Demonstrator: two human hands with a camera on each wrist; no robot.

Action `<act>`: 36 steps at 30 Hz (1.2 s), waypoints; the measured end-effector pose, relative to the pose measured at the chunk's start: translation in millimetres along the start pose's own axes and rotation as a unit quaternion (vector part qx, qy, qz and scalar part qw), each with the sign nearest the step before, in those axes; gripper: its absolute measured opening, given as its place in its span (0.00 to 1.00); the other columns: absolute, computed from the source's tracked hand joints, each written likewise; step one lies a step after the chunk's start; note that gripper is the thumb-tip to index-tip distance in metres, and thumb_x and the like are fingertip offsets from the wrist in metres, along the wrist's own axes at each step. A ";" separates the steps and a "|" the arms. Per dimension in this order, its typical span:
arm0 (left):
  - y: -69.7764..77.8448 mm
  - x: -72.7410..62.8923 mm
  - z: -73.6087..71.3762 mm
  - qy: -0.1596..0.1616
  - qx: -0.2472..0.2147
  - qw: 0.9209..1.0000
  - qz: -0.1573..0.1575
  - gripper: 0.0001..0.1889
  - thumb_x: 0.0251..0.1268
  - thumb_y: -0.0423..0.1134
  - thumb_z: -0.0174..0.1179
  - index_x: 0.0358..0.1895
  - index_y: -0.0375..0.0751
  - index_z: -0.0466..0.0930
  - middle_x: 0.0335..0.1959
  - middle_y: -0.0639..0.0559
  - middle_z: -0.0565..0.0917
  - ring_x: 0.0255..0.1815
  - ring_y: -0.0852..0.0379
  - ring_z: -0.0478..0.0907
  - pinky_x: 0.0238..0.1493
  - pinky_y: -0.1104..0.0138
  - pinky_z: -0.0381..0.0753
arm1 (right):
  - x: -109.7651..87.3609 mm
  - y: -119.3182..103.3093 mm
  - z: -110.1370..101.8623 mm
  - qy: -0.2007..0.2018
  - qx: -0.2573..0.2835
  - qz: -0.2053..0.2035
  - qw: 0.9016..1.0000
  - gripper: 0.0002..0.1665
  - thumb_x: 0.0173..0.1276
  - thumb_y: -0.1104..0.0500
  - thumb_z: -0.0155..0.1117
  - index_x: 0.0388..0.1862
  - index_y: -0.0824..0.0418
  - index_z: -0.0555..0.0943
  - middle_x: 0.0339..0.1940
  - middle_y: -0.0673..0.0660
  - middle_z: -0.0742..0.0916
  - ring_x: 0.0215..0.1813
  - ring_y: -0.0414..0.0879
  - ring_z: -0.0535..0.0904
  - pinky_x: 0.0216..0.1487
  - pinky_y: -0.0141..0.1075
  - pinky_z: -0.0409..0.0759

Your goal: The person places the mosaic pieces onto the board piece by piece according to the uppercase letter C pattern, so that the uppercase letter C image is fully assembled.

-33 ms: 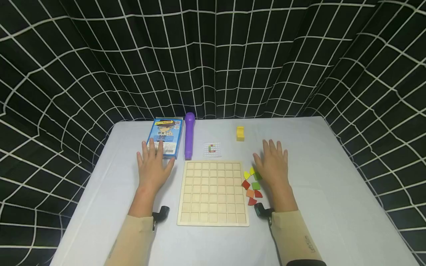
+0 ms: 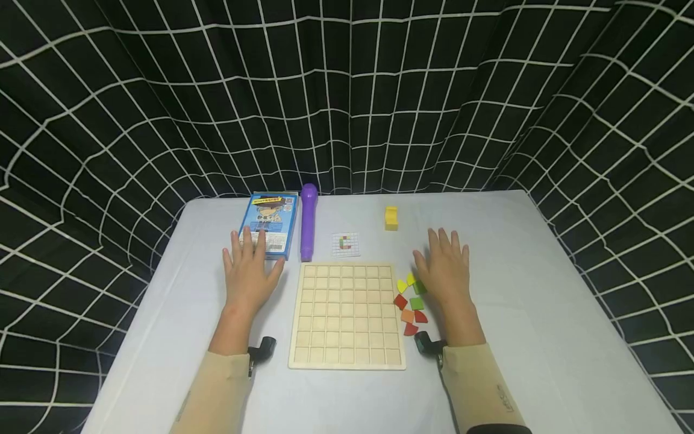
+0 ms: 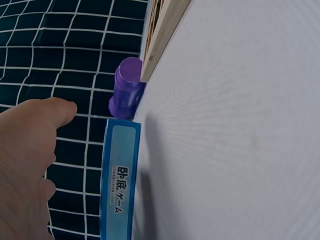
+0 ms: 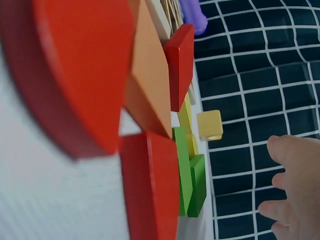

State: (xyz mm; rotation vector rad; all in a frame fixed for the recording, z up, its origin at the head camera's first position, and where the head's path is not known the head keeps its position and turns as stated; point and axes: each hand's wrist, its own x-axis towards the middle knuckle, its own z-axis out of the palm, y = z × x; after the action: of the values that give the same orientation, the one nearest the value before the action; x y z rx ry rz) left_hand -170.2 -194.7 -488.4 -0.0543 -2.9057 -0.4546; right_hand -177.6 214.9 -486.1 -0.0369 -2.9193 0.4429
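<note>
Left hand (image 2: pixel 246 280) and right hand (image 2: pixel 447 274) apart, empty, flanking grid board (image 2: pixel 347 316). Coloured pieces (image 2: pixel 416 303) right of board, probably for easy reach; patterned card (image 2: pixel 345 244) beyond it, likely for viewing.

Black curtain (image 2: pixel 379 96), white grid lines, folds behind and at both sides; white cloth-covered table (image 2: pixel 547 313).

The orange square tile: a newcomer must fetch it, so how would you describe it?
On the white-covered table, find the pale wooden gridded board. Beside its right edge in the head view lie flat coloured pieces; the orange square tile is in the lower part, just left of a red quarter-circle piece. Its neighbours are red, green or yellow; only this is orange.
</note>
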 end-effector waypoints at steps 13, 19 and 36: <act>1.9 -0.7 1.4 0.003 -0.006 1.000 0.000 0.44 0.74 0.61 0.53 0.83 0.39 0.51 0.83 0.34 0.42 0.82 0.36 0.28 0.75 0.37 0.35 | -1.8 1.4 -0.4 0.002 0.006 0.002 1.000 0.40 0.78 0.45 0.53 0.80 0.64 0.61 0.79 0.69 0.64 0.82 0.67 0.47 0.76 0.65 0.42; 2.3 -1.5 0.5 0.010 -0.029 0.999 0.010 0.44 0.73 0.58 0.56 0.82 0.37 0.53 0.82 0.32 0.44 0.83 0.35 0.34 0.76 0.39 0.41 | -3.8 -0.4 -2.7 0.000 0.013 -0.002 1.000 0.38 0.79 0.47 0.52 0.80 0.64 0.62 0.78 0.69 0.66 0.81 0.67 0.50 0.76 0.66 0.43; 7.4 -2.1 1.3 0.020 -0.143 0.989 0.040 0.34 0.72 0.48 0.63 0.77 0.40 0.66 0.60 0.38 0.76 0.62 0.40 0.72 0.64 0.47 0.70 | -10.1 -9.2 -25.4 -0.013 0.078 -0.036 0.996 0.34 0.77 0.52 0.58 0.77 0.61 0.67 0.74 0.66 0.73 0.77 0.64 0.63 0.74 0.61 0.58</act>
State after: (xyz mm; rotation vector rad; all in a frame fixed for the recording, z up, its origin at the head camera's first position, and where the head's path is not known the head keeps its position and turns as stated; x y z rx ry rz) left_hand -167.9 -187.3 -487.8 -0.2014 -2.7643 -0.8418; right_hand -162.8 213.0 -461.4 0.0977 -2.8899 0.6624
